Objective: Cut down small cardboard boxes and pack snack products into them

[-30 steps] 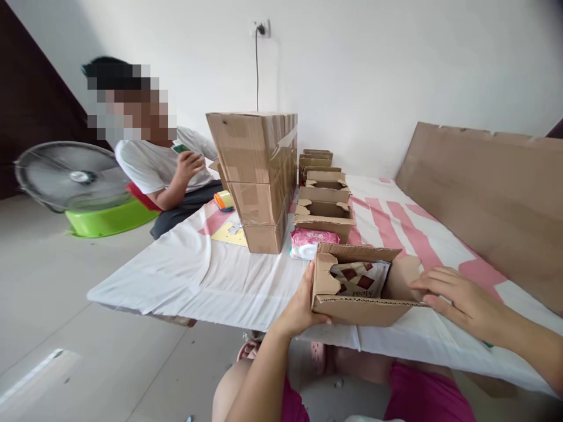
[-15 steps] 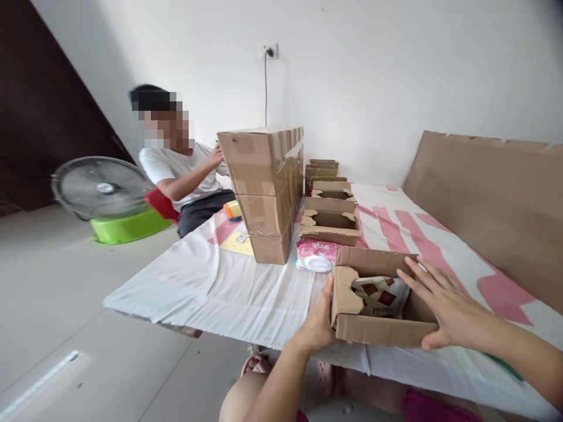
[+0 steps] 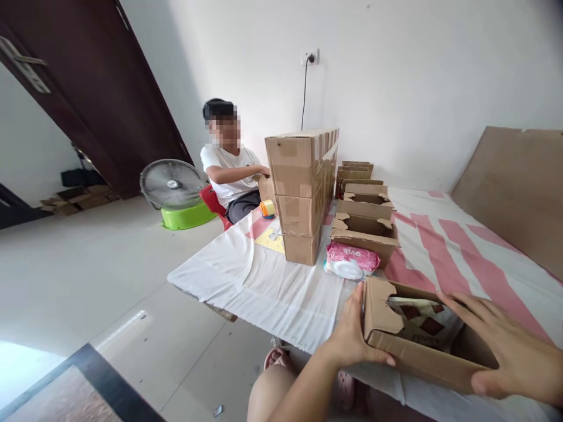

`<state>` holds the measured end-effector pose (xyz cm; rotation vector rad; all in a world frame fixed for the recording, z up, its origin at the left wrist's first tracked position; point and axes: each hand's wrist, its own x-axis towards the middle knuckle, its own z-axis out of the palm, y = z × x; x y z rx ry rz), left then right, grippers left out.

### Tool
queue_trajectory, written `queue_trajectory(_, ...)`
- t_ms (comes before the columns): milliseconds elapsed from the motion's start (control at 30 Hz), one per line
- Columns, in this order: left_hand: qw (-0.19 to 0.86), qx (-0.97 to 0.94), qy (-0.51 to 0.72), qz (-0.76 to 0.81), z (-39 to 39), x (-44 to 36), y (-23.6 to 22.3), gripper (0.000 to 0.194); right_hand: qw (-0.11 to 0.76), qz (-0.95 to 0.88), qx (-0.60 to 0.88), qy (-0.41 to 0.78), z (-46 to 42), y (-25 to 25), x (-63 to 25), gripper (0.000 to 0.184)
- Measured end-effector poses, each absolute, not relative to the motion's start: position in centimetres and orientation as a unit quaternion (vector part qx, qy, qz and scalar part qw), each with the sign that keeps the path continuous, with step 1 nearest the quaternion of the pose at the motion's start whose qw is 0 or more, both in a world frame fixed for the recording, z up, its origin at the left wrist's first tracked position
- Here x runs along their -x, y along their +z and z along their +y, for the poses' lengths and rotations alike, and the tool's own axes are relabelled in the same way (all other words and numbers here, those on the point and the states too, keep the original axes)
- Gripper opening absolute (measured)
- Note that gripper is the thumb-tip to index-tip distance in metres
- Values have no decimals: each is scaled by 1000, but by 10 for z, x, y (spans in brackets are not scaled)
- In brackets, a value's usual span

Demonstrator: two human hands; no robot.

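Note:
An open cardboard box (image 3: 426,358) sits at the table's near edge, a bag with brown diamond shapes (image 3: 428,322) lying inside it. My left hand (image 3: 352,337) grips the box's left end, thumb along the near wall and fingers up the end. Across the right end lies my right hand (image 3: 505,340), its fingers over the far edge and its thumb against the near side, so the box is held between both hands. Part of the bag and the box's right corner are hidden by my right hand.
A pink wipes pack (image 3: 352,261) lies behind the box, before a row of open cardboard boxes (image 3: 365,237). Left of these stands a tall stack of taped boxes (image 3: 299,187). A person (image 3: 231,170) sits beyond, near a fan (image 3: 171,184). A cardboard sheet (image 3: 514,187) leans at right.
My view has swung left, so everything sits further right. The box's near and far flaps, upright before, are now folded down or in. The other person's arm has lowered behind the stack.

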<state>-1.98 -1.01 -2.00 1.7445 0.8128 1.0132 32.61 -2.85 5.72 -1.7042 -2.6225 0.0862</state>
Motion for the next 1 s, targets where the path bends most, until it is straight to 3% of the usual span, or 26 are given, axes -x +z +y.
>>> queue_trajectory(67,468,-702,422,331,-8,17,-25,156,34,-850,526,19,-26,65,-312,105)
queue_trajectory(200,481,-679,445,331,-6,16,-25,155,92,-880,467,9,-25,94,-261,47)
queue_trajectory(367,482,-678,444,334,-8,17,-23,153,121,-911,392,26,-24,118,-218,30)
queue_trajectory(467,462,-696,441,328,-9,17,-25,150,111,-923,368,24,-25,120,-211,33)
queue_trajectory(667,412,-738,437,309,-11,15,-24,143,91,-936,337,39,-11,109,-191,63)
queue_trajectory(800,484,-711,426,283,-12,22,-16,138,28,-937,337,92,-4,109,-169,79)
queue_trajectory(900,517,-681,435,283,-13,28,-13,146,13,-926,362,106,-5,111,-161,80)
queue_trajectory(1000,484,-662,481,310,-12,28,-19,157,28,-927,362,95,-6,109,-161,77)
